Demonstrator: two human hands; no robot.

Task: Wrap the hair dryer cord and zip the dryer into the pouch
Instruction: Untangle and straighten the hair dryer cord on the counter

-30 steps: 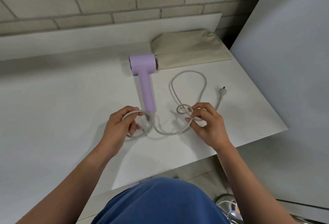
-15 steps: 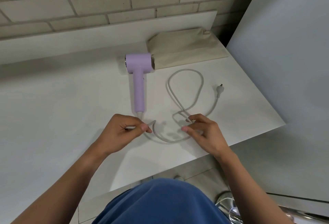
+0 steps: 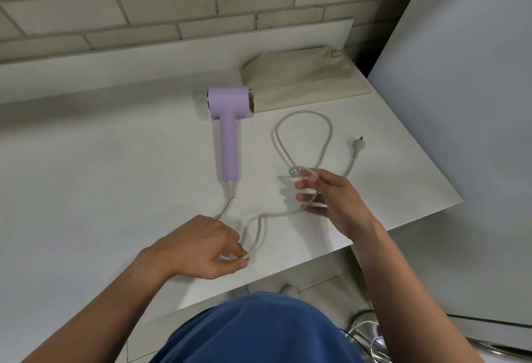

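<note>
While the head view looked down over the white bench (image 3: 86, 189), the lilac hair dryer (image 3: 229, 120) lay flat at about twelve o'clock from the left hand (image 3: 198, 250), handle pointing back toward the person. The beige pouch (image 3: 302, 80) lay just past its barrel at roughly one o'clock, touching it or nearly so. The cord (image 3: 303, 115) ran from the handle's end down to the left hand, whose fingers (image 3: 230, 247) were curled in and pinched it against the thumb near the bench's front edge. From there it snaked toward two o'clock to the right hand (image 3: 334, 201), whose half-curled, spread fingers let the cord pass through and caught a small twisted loop at the index fingertip. Beyond that hand a wide loop lay at twelve o'clock and the plug (image 3: 357, 149) at one o'clock. Wrapping looked barely begun; the pouch's zip could not be made out. The likely trouble was that small twist: pulled taut, it could tighten into a kink. Slack drawn in fast could also whip the plug about or tug the dryer, which nothing held down.
</note>
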